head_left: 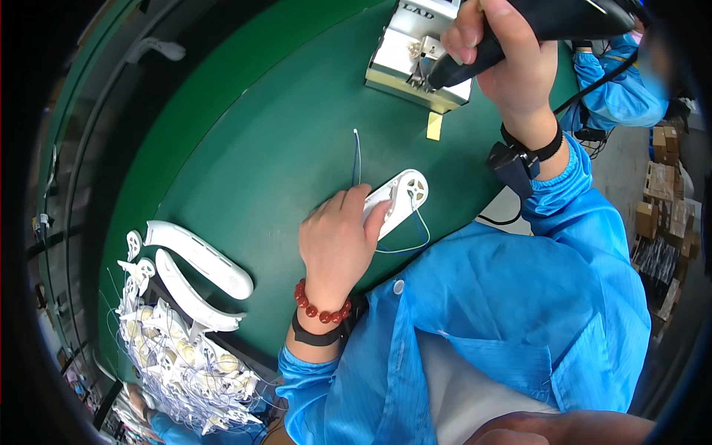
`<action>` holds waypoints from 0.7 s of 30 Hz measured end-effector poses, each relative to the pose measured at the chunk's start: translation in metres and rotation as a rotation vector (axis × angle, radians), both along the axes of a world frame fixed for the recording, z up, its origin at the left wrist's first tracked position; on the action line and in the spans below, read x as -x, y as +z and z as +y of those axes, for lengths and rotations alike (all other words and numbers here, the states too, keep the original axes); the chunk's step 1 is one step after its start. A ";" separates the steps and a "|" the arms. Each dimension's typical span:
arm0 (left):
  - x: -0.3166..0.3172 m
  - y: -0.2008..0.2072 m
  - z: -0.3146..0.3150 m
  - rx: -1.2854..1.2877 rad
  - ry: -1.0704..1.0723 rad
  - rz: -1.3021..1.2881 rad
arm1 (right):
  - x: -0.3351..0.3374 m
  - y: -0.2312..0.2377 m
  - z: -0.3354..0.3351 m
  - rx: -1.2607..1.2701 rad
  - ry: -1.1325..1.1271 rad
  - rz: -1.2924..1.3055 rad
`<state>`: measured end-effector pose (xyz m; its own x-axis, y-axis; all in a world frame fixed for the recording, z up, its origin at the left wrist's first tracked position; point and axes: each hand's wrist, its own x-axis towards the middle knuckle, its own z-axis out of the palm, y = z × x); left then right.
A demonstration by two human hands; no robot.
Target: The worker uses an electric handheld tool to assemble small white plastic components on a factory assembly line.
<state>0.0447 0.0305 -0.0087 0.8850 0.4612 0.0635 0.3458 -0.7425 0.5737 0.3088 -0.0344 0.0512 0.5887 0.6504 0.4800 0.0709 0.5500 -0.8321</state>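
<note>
My right hand (pixel 519 70) is wrapped round a black electric screwdriver (pixel 560 21), raised at the upper right. The tool's tip points down at the front of a metal box that looks like a screw feeder (pixel 394 53); whether it touches a screw there is too small to tell. On the green table, my left hand (pixel 337 233) grips a white plastic housing (pixel 398 210), thumb across it and fingers along its far side. The housing's round end has a spoked opening. A thin blue-and-white wire (pixel 426 231) loops from it, and another wire end (pixel 357 144) sticks out beyond my fingers.
Two curved white shells (pixel 204 259) lie at the left, beside a heap of white parts with tangled wires (pixel 189 363). A yellow slip (pixel 434 127) is by the metal box. Another person's blue sleeve (pixel 623 93) shows at upper right, with cardboard boxes (pixel 660 182) on the floor.
</note>
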 end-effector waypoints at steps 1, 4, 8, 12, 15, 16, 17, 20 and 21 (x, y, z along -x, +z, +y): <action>0.000 -0.001 0.000 -0.007 0.012 -0.032 | 0.003 -0.004 -0.002 0.037 0.023 0.039; -0.001 -0.004 0.002 -0.012 0.009 -0.042 | 0.020 -0.007 -0.006 -0.057 0.124 0.069; 0.000 -0.006 0.002 -0.006 0.022 -0.033 | 0.046 -0.008 -0.031 -0.013 0.347 0.040; 0.000 -0.007 0.002 0.011 0.025 -0.060 | 0.088 -0.009 -0.039 -0.036 0.432 0.061; 0.001 -0.007 0.000 0.022 0.031 -0.057 | 0.099 -0.023 -0.039 -0.103 0.493 0.053; 0.002 -0.007 0.000 0.025 0.037 -0.063 | 0.102 -0.025 -0.039 -0.102 0.495 0.051; 0.003 -0.007 -0.001 0.025 0.041 -0.066 | 0.105 -0.025 -0.039 -0.092 0.481 0.060; 0.000 -0.005 0.000 0.010 0.033 -0.064 | 0.103 -0.028 -0.036 -0.085 0.474 0.090; 0.001 -0.005 0.000 0.008 0.031 -0.057 | 0.104 -0.028 -0.036 -0.092 0.483 0.095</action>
